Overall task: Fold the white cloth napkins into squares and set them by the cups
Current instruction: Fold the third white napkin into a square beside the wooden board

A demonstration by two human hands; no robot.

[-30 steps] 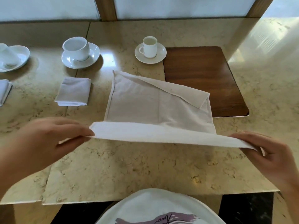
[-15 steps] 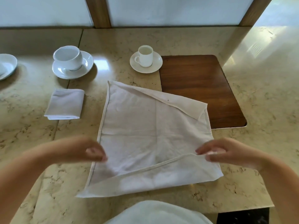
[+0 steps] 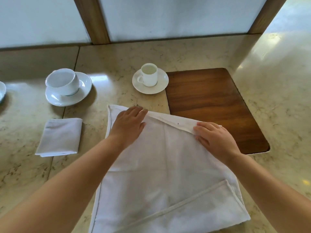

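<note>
The step in hand looks like the flattening of an unfolded napkin before its first fold; the large white napkin (image 3: 161, 165) lies spread on the marble table (image 3: 277, 115), its far right corner lapping the wooden inset (image 3: 215, 105), with a flap turned over along the far edge and another across the near right corner; the left hand (image 3: 127, 125) rests flat on the far left part of the cloth, fingers straight and close together, holding nothing; the right hand (image 3: 215, 140) lies on the far right part with its fingertips (image 3: 197, 128) at the turned-over hem, and whether they pinch that hem or merely press it I cannot tell; one folded napkin (image 3: 59, 137) already sits in front of the wide cup (image 3: 63, 83) on its saucer, while the small cup (image 3: 149, 74) beyond the cloth has none beside it; the next move, as I judge it, calls for turning those flaps flat and squaring the edges, then bringing one half over the other; against half a second ago, both hands have let go of the near edge and moved to the far edge, and the near flap now lies down on the cloth.
</note>
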